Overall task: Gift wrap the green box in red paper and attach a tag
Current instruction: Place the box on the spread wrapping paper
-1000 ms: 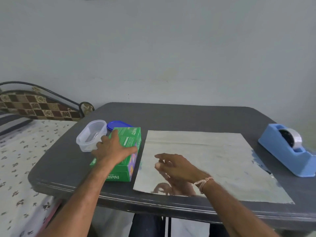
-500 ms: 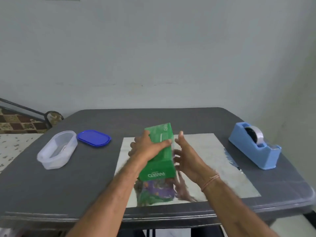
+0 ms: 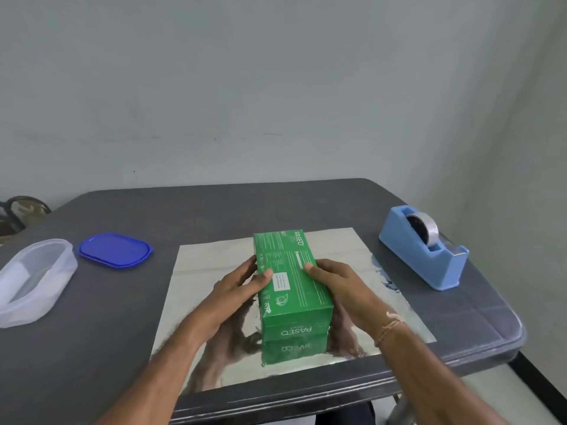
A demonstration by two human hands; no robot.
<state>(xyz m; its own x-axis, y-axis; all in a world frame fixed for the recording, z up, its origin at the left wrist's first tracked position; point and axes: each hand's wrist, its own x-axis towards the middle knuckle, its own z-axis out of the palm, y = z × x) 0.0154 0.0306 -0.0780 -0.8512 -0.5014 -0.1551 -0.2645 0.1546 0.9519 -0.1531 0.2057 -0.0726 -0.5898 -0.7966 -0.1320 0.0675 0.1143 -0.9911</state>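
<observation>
Left hand [image 3: 234, 291], right hand [image 3: 342, 288] grip box [image 3: 290, 265] lengthwise away.

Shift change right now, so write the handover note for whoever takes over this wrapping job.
Hands: left hand and right hand both grip the box, thumbs on top.
The box lies lengthwise near the middle of the sheet, which is shiny side up.
Right of the sheet stands the tape dispenser.
Done: box placed on sheet.
Left: fold, tape, attach tag; no tag in view.
</observation>
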